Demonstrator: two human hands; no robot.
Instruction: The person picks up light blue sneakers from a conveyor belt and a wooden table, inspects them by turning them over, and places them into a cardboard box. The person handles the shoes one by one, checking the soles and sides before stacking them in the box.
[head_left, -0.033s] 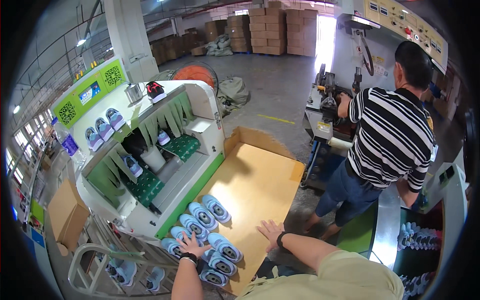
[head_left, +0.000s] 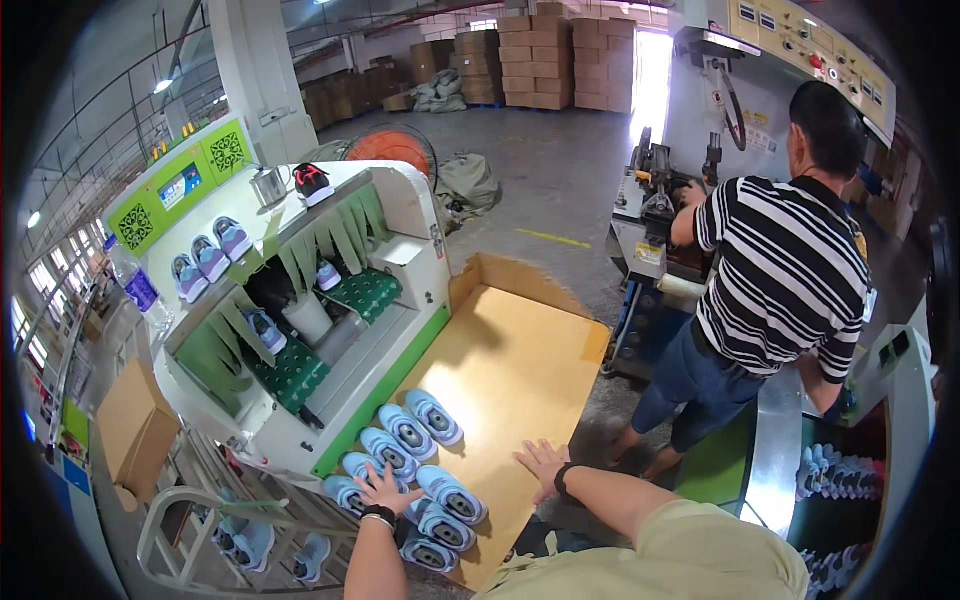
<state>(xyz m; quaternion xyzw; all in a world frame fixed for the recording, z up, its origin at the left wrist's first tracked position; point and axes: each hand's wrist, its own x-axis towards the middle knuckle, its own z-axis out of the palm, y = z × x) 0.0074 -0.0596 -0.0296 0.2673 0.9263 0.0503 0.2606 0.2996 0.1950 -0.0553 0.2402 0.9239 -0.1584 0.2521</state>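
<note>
My left hand [head_left: 385, 495] has its fingers spread and lies over light-blue shoes in the left part of a tan board [head_left: 535, 345]. Whether it presses on a shoe or just rests there I cannot tell. The shoes stand in two rows, a longer row [head_left: 407, 430] beside the green machine edge and a shorter row [head_left: 450, 494] nearer me. Dark inserts show in their openings. At the board's right edge, my right hand [head_left: 545, 468] is open with its fingers stretched out, holding nothing.
A white-green machine [head_left: 410, 190] with strip curtains has shoes on its green dotted belts. Shoes, a metal mug [head_left: 268, 187] and a bottle [head_left: 135, 280] stand on top. At right a co-worker [head_left: 780, 270] in a striped shirt handles another machine. A metal rail [head_left: 160, 520] and cardboard box [head_left: 137, 430] are left.
The co-worker's arm at the machine has shifted slightly. Both my hands and the shoes stay where they were.
</note>
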